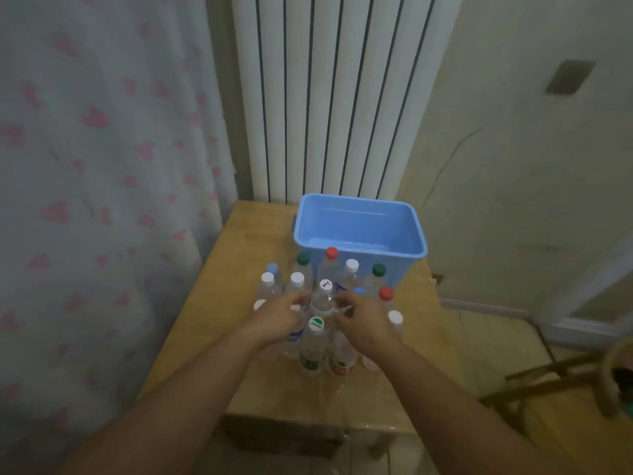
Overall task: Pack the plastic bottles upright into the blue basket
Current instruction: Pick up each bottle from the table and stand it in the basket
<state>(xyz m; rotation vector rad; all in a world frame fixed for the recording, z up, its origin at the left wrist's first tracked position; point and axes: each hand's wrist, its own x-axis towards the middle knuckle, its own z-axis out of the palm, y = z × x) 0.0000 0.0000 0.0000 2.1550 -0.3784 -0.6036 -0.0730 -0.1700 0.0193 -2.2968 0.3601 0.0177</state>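
Left hand [281, 320] and right hand [363, 323] curl round one clear white-capped bottle [323, 299] between them. Thirteen caps show among the upright clear bottles [311, 351] clustered around both hands. One blue basket [407, 234] stands just beyond the fingertips.
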